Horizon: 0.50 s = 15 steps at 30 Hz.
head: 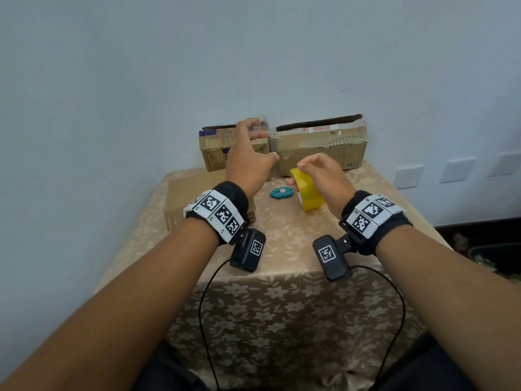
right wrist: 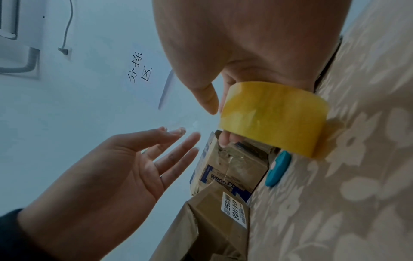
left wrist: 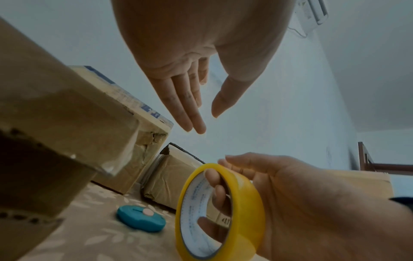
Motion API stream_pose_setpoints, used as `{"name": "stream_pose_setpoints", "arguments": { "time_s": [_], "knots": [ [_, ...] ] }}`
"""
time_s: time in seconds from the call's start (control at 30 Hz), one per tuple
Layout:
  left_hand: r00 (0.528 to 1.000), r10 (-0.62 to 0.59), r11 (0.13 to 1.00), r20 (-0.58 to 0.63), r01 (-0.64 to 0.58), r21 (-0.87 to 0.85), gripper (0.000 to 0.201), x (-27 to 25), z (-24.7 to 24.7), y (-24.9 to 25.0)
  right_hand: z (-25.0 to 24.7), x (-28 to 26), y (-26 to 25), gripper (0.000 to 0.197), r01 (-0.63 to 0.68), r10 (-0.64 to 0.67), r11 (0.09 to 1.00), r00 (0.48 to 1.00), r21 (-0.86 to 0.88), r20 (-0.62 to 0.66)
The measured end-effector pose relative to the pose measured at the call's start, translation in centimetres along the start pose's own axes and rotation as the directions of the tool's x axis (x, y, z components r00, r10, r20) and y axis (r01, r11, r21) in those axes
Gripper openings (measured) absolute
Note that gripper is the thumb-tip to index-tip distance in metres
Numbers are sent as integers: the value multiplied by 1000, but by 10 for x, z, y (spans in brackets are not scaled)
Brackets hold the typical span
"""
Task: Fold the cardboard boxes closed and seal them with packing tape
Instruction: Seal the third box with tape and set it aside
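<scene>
My right hand [head: 318, 173] grips a yellow roll of packing tape [head: 310, 193], with fingers hooked through its core [left wrist: 214, 183], just above the table. The left hand [head: 248, 153] hovers open, fingers straight and spread [right wrist: 174, 141], in front of the back left cardboard box [head: 214, 150]. A faint clear strip shows at those fingertips; I cannot tell if it is tape. A second box [head: 321, 145] stands at the back right with its top flap raised. A third box [head: 189, 196] lies at the near left, under my left wrist.
A teal box cutter [head: 282, 193] lies on the floral tablecloth [head: 282, 306] between the hands. The wall stands directly behind the back boxes. The table drops off at the front and right, where a dark bin [head: 493, 255] sits on the floor.
</scene>
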<state>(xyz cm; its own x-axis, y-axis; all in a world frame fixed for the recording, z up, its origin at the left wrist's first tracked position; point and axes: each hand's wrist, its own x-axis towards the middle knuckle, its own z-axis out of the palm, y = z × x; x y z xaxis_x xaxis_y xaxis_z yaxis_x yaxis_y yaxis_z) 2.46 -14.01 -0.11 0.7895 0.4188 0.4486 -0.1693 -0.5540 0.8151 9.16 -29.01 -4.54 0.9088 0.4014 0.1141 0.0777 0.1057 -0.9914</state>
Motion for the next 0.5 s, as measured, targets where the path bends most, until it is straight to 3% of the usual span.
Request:
{"name": "stream_pose_setpoints", "arguments": {
  "time_s": [0.13,0.33,0.5],
  "knots": [
    [1000,-20,999,-12,19,-50,76,0,0,0,-2,1,-1,10,-7,8,998,1000,66,-25],
    [999,-15,1000,38,15,-4,79,-4,0,0,3,0,-5,28,-20,14,991,999,130,46],
    [999,-17,997,-40,14,-72,51,-2,-3,1,6,-2,-7,31,-5,-3,993,998,122,65]
  ]
}}
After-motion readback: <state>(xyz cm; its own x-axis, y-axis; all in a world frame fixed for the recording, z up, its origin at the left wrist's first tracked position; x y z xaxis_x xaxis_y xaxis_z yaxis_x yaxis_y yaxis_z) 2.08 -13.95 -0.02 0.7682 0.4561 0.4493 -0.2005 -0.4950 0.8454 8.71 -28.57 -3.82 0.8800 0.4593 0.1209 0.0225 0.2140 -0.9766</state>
